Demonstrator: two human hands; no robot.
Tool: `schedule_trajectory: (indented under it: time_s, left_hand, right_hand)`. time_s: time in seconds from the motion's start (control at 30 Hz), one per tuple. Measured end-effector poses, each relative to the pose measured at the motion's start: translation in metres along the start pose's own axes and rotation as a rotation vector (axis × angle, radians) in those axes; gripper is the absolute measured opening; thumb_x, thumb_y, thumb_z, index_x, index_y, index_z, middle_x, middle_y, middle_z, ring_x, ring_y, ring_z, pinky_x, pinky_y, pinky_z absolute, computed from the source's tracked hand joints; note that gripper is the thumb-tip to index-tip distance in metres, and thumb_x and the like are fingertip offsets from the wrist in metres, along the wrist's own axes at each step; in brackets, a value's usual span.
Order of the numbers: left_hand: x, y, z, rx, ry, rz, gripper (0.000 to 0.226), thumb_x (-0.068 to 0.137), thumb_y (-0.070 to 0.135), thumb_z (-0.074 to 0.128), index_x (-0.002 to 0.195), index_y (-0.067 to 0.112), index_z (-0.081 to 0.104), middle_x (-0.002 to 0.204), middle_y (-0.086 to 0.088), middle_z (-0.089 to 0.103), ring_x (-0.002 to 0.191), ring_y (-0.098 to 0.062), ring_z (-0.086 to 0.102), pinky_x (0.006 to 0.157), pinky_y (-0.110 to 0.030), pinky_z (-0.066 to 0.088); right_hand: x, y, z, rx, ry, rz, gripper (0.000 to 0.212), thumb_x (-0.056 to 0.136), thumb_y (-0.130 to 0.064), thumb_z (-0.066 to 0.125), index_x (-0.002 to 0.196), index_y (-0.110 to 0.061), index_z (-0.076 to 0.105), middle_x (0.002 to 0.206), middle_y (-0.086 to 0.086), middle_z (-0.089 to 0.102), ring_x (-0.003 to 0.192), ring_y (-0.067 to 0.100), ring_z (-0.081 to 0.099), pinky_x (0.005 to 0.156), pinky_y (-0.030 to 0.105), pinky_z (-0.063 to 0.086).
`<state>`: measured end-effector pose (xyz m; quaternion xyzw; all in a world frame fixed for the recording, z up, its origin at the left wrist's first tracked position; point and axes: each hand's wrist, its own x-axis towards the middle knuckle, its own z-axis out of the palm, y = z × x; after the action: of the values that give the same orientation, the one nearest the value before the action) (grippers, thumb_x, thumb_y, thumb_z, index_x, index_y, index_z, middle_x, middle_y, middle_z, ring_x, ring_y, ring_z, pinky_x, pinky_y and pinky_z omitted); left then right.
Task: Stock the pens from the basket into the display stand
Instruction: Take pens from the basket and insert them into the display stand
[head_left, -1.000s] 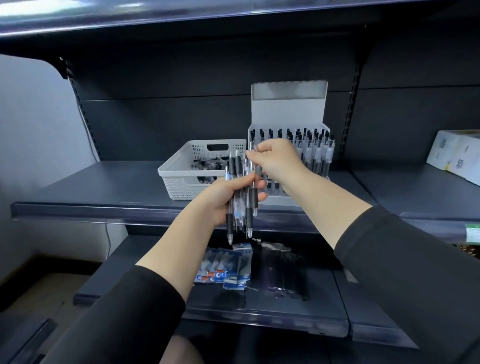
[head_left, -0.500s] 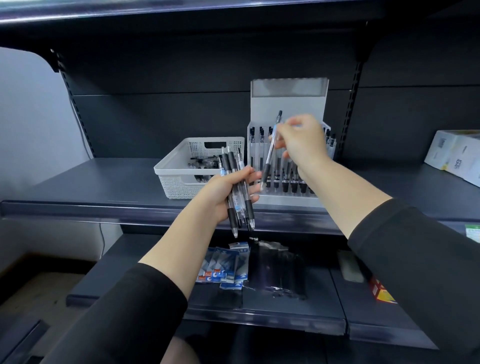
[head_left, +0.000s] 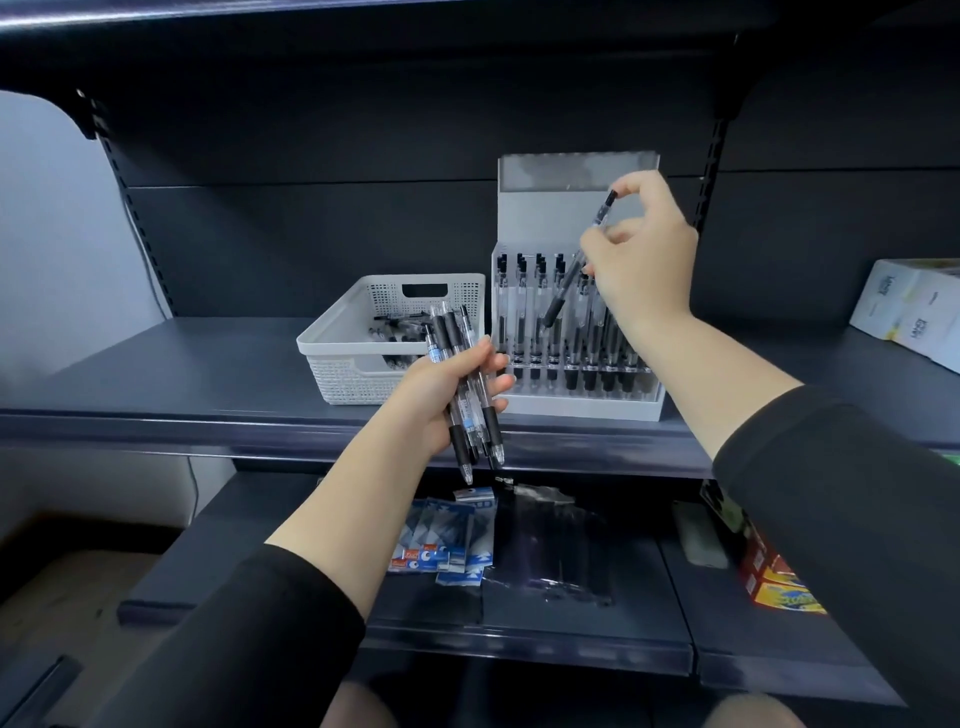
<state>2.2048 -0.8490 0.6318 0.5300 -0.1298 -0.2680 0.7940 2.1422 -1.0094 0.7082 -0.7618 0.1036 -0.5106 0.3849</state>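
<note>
Dark grey metal shelving unit (head_left: 156, 374) with slotted uprights (head_left: 714, 156) and a matching back panel (head_left: 311, 244). Pale wall (head_left: 52, 234) at left. Floor (head_left: 67, 587) below appears brown, though blurred. Light strikes the upper shelf edge (head_left: 208, 13).

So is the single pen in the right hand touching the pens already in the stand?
Cannot tell. In the head view the single pen, pinched by the right hand, overlaps the display stand pens, so no contact or gap shows.

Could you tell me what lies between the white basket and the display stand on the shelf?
Nothing: the basket and display stand sit nearly side by side in the head view.
</note>
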Motion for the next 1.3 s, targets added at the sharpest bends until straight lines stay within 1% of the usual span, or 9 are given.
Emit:
schedule_trajectory:
  time_s: [0.27,0.4,0.47,0.57,0.63,0.73,0.9,1.1,1.3]
  left_hand:
    - [0.005,0.001,-0.003,0.005,0.011,-0.004,0.012,0.089,0.015,0.062,0.088,0.004,0.064,0.072,-0.002,0.07,0.061,-0.015,0.068,0.053,-0.028,0.056]
    - [0.007,-0.001,-0.003,0.002,0.013,-0.018,0.013,0.089,0.016,0.063,0.087,0.003,0.064,0.073,-0.002,0.07,0.061,-0.015,0.068,0.053,-0.029,0.055]
    - [0.008,-0.001,-0.002,-0.001,0.01,-0.023,0.013,0.089,0.016,0.063,0.088,0.002,0.064,0.073,-0.003,0.07,0.06,-0.015,0.068,0.053,-0.029,0.055]
    - [0.008,-0.001,0.0,0.002,-0.01,-0.031,0.014,0.089,0.016,0.062,0.093,0.002,0.063,0.073,-0.002,0.069,0.061,-0.015,0.068,0.053,-0.028,0.055]
    - [0.009,0.0,0.0,0.008,-0.011,-0.033,0.014,0.089,0.016,0.062,0.095,0.003,0.063,0.073,-0.002,0.069,0.061,-0.015,0.068,0.053,-0.028,0.055]
    - [0.01,0.0,0.0,0.012,0.001,-0.033,0.014,0.089,0.016,0.062,0.094,0.003,0.063,0.073,-0.002,0.07,0.061,-0.014,0.068,0.053,-0.028,0.055]
    - [0.011,-0.001,-0.001,0.011,-0.009,-0.036,0.013,0.09,0.016,0.061,0.09,0.003,0.063,0.072,-0.002,0.069,0.06,-0.014,0.067,0.053,-0.028,0.055]
    - [0.012,-0.002,-0.001,0.006,-0.004,-0.031,0.012,0.091,0.015,0.06,0.089,0.004,0.063,0.072,-0.002,0.069,0.059,-0.015,0.067,0.055,-0.028,0.057]
    - [0.011,-0.001,0.002,-0.008,0.005,-0.032,0.012,0.091,0.014,0.059,0.088,0.003,0.062,0.068,-0.001,0.07,0.057,-0.014,0.067,0.054,-0.027,0.057]
  right_hand:
    - [-0.001,0.005,0.007,-0.163,-0.095,-0.082,0.03,0.082,-0.006,0.054,0.111,-0.015,0.052,0.064,0.005,0.065,0.062,0.022,0.061,0.068,0.03,0.052]
    - [0.0,0.008,0.008,-0.258,-0.156,-0.127,0.029,0.087,-0.009,0.054,0.115,-0.016,0.051,0.062,-0.004,0.058,0.06,0.016,0.055,0.055,0.022,0.04]
    - [0.0,0.009,0.008,-0.291,-0.177,-0.143,0.029,0.089,-0.01,0.053,0.117,-0.017,0.051,0.066,-0.002,0.061,0.064,0.018,0.056,0.051,0.019,0.034]
    - [-0.001,0.012,0.009,-0.345,-0.2,-0.161,0.029,0.091,-0.012,0.051,0.119,-0.018,0.049,0.075,0.002,0.066,0.068,0.019,0.055,0.052,0.021,0.032]
    - [-0.001,0.013,0.009,-0.365,-0.206,-0.171,0.029,0.091,-0.013,0.05,0.119,-0.018,0.049,0.075,0.003,0.067,0.068,0.02,0.056,0.054,0.021,0.035]
    - [0.0,0.015,0.012,-0.4,-0.247,-0.167,0.026,0.089,-0.013,0.051,0.115,-0.017,0.053,0.077,0.002,0.068,0.074,0.024,0.061,0.062,0.029,0.046]
    - [0.006,0.018,0.019,-0.519,-0.291,-0.148,0.023,0.086,-0.015,0.053,0.106,-0.016,0.064,0.09,0.003,0.07,0.09,0.024,0.062,0.069,0.028,0.047]
    - [0.007,0.014,0.023,-0.634,-0.338,-0.159,0.026,0.085,-0.013,0.052,0.11,-0.013,0.06,0.093,0.006,0.068,0.09,0.028,0.061,0.071,0.032,0.05]
    - [0.006,0.009,0.025,-0.665,-0.351,-0.147,0.019,0.085,-0.008,0.054,0.104,-0.006,0.057,0.094,0.012,0.065,0.088,0.031,0.059,0.07,0.037,0.051]
